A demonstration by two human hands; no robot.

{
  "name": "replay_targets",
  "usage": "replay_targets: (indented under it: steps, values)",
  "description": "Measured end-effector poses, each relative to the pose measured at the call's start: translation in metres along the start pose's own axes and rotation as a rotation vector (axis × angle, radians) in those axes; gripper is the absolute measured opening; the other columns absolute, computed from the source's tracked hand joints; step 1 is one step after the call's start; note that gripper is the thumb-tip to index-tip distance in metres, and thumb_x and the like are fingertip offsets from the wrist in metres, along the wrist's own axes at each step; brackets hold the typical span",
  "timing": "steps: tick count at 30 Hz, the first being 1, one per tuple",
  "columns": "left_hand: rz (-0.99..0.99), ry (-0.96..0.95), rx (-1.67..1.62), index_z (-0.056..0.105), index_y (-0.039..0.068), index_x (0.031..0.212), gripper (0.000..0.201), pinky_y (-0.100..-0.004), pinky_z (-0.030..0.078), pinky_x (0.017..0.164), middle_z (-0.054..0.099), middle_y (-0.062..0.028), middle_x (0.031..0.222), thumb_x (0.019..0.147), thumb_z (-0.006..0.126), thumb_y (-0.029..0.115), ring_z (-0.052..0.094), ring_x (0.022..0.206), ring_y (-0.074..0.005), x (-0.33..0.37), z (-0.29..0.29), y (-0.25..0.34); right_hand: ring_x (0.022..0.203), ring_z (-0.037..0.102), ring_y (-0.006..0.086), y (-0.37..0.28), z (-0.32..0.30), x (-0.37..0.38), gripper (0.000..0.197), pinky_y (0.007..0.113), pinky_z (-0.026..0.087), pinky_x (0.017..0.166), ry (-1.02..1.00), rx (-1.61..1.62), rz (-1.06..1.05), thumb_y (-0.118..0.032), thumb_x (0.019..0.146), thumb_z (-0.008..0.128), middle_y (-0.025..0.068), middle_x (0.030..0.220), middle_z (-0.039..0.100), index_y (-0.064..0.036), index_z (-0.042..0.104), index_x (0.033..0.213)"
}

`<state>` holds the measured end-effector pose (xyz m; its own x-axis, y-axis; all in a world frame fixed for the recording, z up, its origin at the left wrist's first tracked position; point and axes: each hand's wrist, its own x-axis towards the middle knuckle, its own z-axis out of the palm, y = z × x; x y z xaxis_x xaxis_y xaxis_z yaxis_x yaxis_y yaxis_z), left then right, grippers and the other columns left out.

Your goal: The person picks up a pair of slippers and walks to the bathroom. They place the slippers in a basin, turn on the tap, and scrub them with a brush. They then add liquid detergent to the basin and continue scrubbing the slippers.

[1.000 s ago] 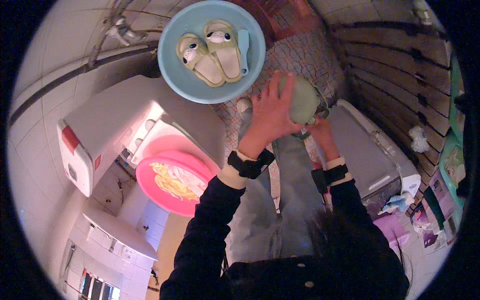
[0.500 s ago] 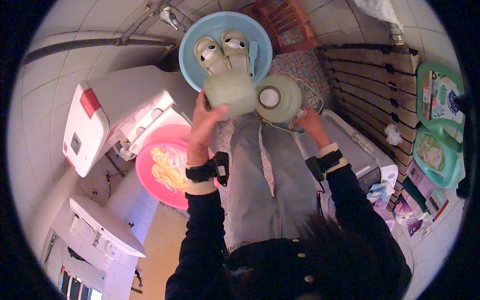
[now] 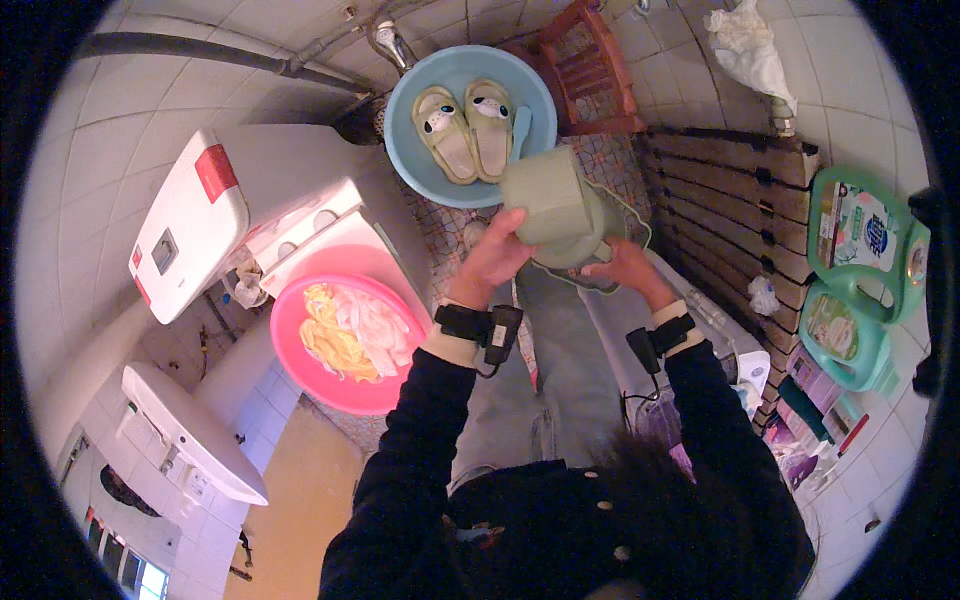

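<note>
My left hand (image 3: 492, 258) grips a pale green, box-like container (image 3: 543, 195) with rounded edges. It overlaps a rounder pale green piece (image 3: 597, 225), which my right hand (image 3: 628, 272) holds by its near edge. I cannot tell whether the two pieces are joined or only touching. A thin green cord loops around the round piece. Just beyond them, a light blue basin (image 3: 400, 160) on the floor holds a pair of green slippers (image 3: 462, 145) with white animal-face decorations. A blue brush-like tool (image 3: 520, 133) lies beside the slippers.
To my left, a pink basin (image 3: 290, 365) holds yellow and pink cloth, near a white appliance (image 3: 190, 235) and a washbasin (image 3: 190, 430). A reddish wooden chair (image 3: 590, 75) stands far right of the blue basin. Dark slats (image 3: 730, 200) and green detergent bottles (image 3: 845, 330) are at right.
The box-like container has moved right, from beside the round piece to overlapping it. The round piece's white circular part is now hidden. My view has shifted slightly.
</note>
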<state>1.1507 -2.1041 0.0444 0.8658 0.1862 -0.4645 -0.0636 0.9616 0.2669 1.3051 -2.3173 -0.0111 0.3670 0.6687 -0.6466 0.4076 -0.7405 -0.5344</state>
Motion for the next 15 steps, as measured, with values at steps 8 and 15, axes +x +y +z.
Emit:
replay_targets:
  steps: [8, 15]
  values:
    - [0.332, 0.155, 0.371, 0.03, 0.005, 0.132, 0.067, -0.0356, 0.035, 0.097, 0.042, -0.0054, 0.128, 0.077, 0.064, 0.022, 0.04, 0.119, -0.0218, -0.013, 0.014, 0.002, 0.083, 0.059, 0.0413, -0.03, 0.001, 0.016, 0.068, 0.046, 0.046, 0.073, 0.096, -0.007, 0.007, -0.058, 0.072, 0.059, 0.0269, 0.087, 0.061, 0.0057, 0.059, 0.096]
    - [0.524, 0.249, -0.306, 0.04, 0.012, 0.122, 0.058, -0.0349, 0.041, 0.084, 0.048, -0.0058, 0.117, 0.077, 0.061, 0.042, 0.048, 0.101, -0.0219, -0.054, -0.019, 0.075, 0.08, 0.057, 0.041, -0.081, -0.007, 0.046, 0.068, 0.046, 0.045, 0.069, 0.178, -0.245, 0.04, -0.061, 0.073, 0.054, 0.029, 0.082, 0.058, 0.0066, 0.06, 0.076]
